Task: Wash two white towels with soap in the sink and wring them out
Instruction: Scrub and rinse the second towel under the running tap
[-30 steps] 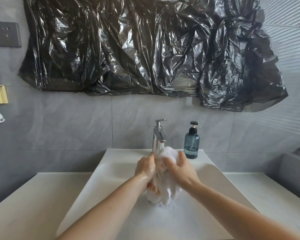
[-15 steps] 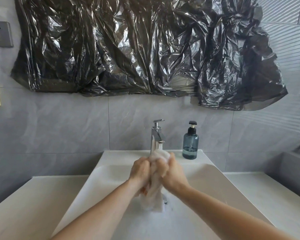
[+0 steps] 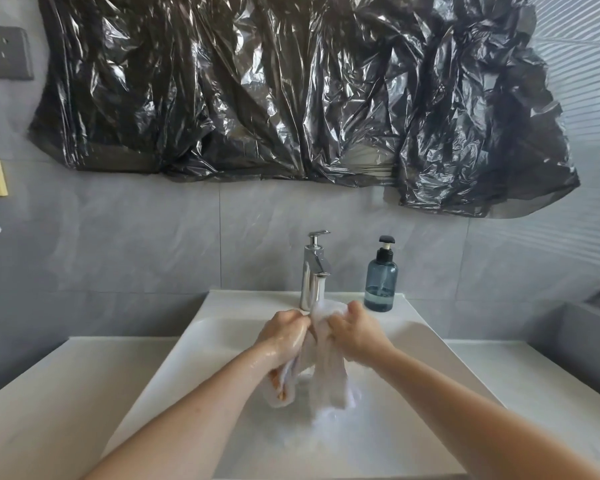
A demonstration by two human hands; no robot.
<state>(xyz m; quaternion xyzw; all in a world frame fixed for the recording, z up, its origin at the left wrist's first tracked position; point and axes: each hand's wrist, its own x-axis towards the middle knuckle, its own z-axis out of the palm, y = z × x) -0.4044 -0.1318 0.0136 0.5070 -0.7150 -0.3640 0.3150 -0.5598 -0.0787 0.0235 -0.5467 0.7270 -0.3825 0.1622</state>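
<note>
Both hands up at the tap (image 3: 314, 271), over the back half of the sink (image 3: 201, 327). Left hand (image 3: 284, 336) and right hand (image 3: 355, 332) each have fingers curled into the same bunched white towel (image 3: 323, 362); the grips sit side by side, nearly touching, at the top of the cloth

Towel lies between the hands, not ahead of them. Long axis runs roughly vertical: top wad right under the spout, two loose tails hanging down toward the basin floor. Left tail shows an orange patch, below the left wrist. Neither hand nearer than the other; both already on it. Next move, rubbing or a wringing twist, looks to turn on the hands working against each other across that upright axis

Water appears to be running from the spout onto the top wad. Sink holds pale, foamy-looking water around the hanging ends; depth not readable. Only one towel made out for certain; cannot tell whether a second is in the bundle or under the foam

Soap bottle (image 3: 381, 284) stands upright on the back ledge, just right of the tap, blue-tinted, liquid low in it, untouched
</note>
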